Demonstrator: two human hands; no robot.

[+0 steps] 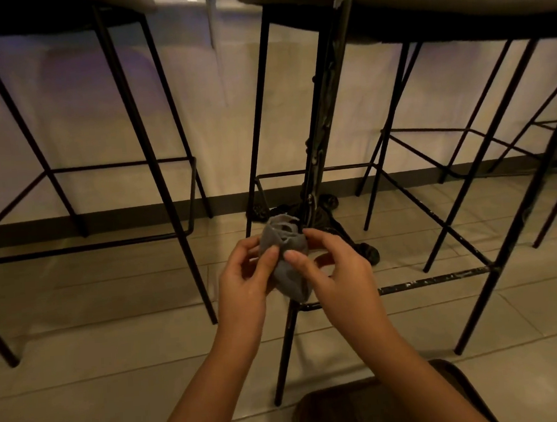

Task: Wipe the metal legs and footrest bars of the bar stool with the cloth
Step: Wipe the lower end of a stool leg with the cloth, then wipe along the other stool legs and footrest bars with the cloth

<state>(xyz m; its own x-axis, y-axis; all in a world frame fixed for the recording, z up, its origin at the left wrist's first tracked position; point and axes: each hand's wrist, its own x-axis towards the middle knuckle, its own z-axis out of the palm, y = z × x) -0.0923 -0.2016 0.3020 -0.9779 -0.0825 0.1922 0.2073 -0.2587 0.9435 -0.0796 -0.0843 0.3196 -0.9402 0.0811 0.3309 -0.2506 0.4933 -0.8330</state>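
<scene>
Left hand (242, 279), right hand (335, 269): pinching bunched cloth (285, 259) | above footrest bar (433, 280) | open floor (100, 371) left

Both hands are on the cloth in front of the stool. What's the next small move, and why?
Probably bring the cloth, bunched between the left hand and right hand, down onto the front footrest bar just beneath. That bar shows pale specks, and the cloth touches no metal yet.

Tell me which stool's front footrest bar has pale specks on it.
The middle stool's front footrest bar, just right of the hands holding the cloth. The left stool's front bar looks plain black.
</scene>
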